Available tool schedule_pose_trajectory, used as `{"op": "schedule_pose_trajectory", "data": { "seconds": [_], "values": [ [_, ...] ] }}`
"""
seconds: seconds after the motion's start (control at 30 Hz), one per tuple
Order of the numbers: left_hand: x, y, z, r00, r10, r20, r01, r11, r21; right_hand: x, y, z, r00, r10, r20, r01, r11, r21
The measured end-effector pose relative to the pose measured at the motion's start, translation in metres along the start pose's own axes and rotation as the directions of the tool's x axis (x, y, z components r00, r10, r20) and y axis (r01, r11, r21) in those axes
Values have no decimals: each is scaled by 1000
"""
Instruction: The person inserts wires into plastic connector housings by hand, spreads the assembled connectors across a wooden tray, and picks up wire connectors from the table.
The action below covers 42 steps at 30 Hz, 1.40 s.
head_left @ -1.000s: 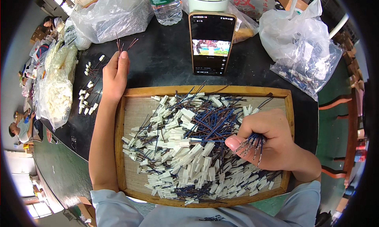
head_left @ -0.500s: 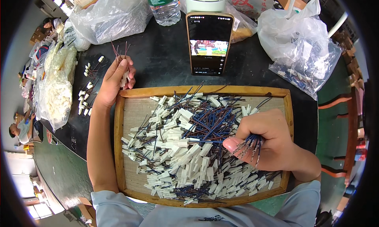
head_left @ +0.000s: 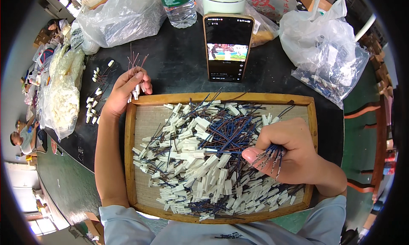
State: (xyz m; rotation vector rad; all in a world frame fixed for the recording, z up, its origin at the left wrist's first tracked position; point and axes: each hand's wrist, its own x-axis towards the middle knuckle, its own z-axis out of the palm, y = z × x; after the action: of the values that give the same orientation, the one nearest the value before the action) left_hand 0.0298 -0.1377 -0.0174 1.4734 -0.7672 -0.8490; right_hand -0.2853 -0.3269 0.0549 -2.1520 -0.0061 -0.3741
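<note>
My left hand [head_left: 123, 90] is closed around a few brown wires with white connectors [head_left: 135, 93], beyond the far left corner of a wooden-framed tray [head_left: 221, 98]. The connectors point down below the fingers and the wire ends [head_left: 135, 60] fan out above them. Over the right part of the tray, my right hand [head_left: 296, 149] grips a bundle of blue wires [head_left: 275, 150], whose bare metal terminals spread out beside the thumb. Beneath it, a heap of white connectors [head_left: 208, 170] with blue and brown wires [head_left: 232, 132] fills much of the tray.
Behind the tray a phone [head_left: 226, 70] stands upright against a pale green container [head_left: 223, 1], near a water bottle [head_left: 181, 11]. Loose wired connectors [head_left: 94, 102] lie at left. Plastic bags [head_left: 121, 19] line the back, with another bag [head_left: 319, 53] at right. Other people sit at far left.
My left hand has shifted slightly to the right with its wires, which now fan out differently above the fingers. My right hand stays almost where it was, still gripping the blue bundle.
</note>
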Motion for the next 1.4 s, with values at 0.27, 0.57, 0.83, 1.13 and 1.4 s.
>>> {"op": "schedule_pose_trajectory", "data": {
  "seconds": [0.27,0.57,0.83,1.13,1.4],
  "values": [
    [6,-6,-5,992,6,-127,-19,995,-101,0,1,1,1000,-12,-9,12,1000,10],
    [7,-6,-2,994,-1,-113,9,998,70,0,-2,0,1000,3,-1,-3,1000,2],
    [7,-2,3,963,31,-268,-23,999,34,-3,-10,-10,973,215,-81,-196,962,192],
    [-27,65,51,997,-66,-39,35,851,-524,-2,-3,-6,981,169,-99,-137,952,273],
    [-61,74,124,985,13,170,65,894,-444,-8,-5,10,983,85,-161,-44,969,243]
  ]
}}
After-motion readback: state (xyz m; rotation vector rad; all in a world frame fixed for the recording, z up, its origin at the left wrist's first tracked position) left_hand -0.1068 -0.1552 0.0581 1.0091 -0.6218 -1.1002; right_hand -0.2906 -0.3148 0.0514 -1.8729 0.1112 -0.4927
